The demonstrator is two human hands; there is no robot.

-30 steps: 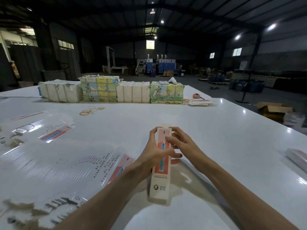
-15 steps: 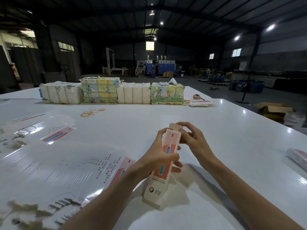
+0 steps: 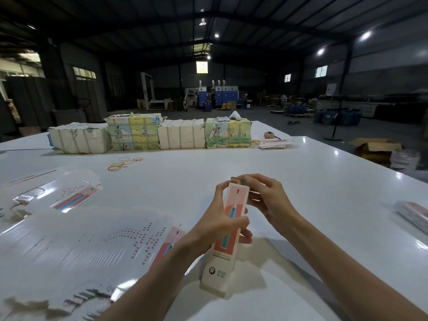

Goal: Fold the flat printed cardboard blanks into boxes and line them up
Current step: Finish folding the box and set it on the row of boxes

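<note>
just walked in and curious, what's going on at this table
A person is folding a long printed box. The left hand grips its middle, tilted over the white table, while the right hand pinches the flap at its far end. Flat blanks lie to the left, and bundled stacks line the far edge.

Entry 1, left forearm (image 3: 148,283): bare; enters at 7 o'clock and runs toward 1 o'clock; wrist roughly straight.

Entry 2, left hand (image 3: 215,228): back toward the camera, wrapped round the middle of the tilted box (image 3: 222,269). Thumb lies across the printed face, index finger stretches up the 9 o'clock edge, other fingertips show at the 3 o'clock edge.

Entry 3, right forearm (image 3: 342,269): bare; enters at 5 o'clock and runs toward 11 o'clock.

Entry 4, right hand (image 3: 271,202): at 2 o'clock of the left hand, just beside it. Fingers curled, tips closed on the box's top end.
</note>
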